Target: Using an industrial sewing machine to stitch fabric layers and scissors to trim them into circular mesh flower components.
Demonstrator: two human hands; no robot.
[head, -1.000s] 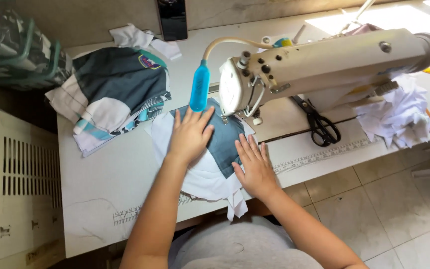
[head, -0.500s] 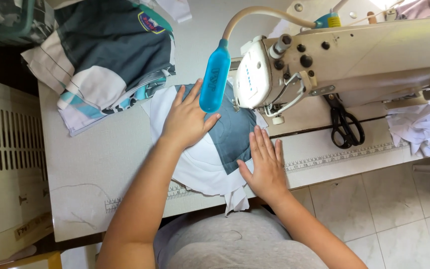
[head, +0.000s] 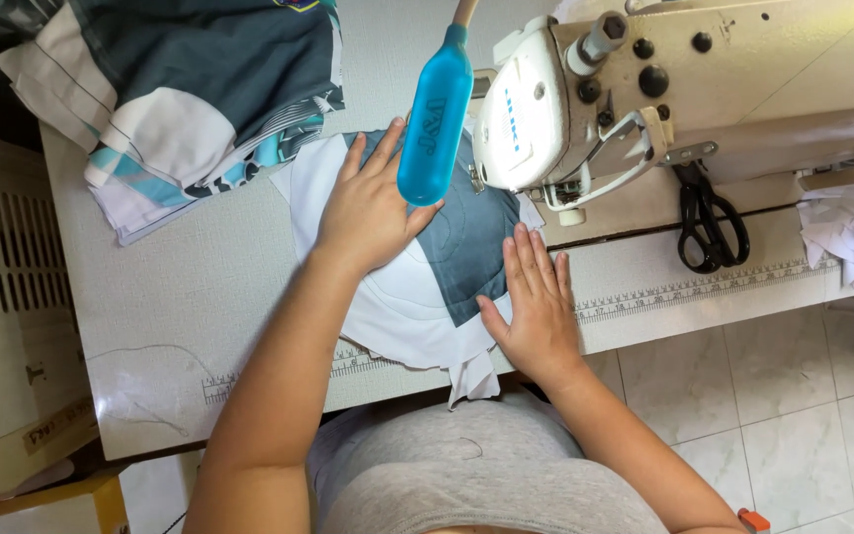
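Sewing workshop — industrial sewing machine (head: 684, 89), fabric stacks (head: 180, 99)

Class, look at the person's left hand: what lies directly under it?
Under the left hand lies white and grey-blue fabric spread flat on the table. The cloth beneath the palm itself is hidden.

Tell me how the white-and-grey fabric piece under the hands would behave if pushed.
The fabric piece looks thin and floppy: its edge droops over the table front. It would probably bunch rather than slide whole, so left hand and right hand lie flat on it.
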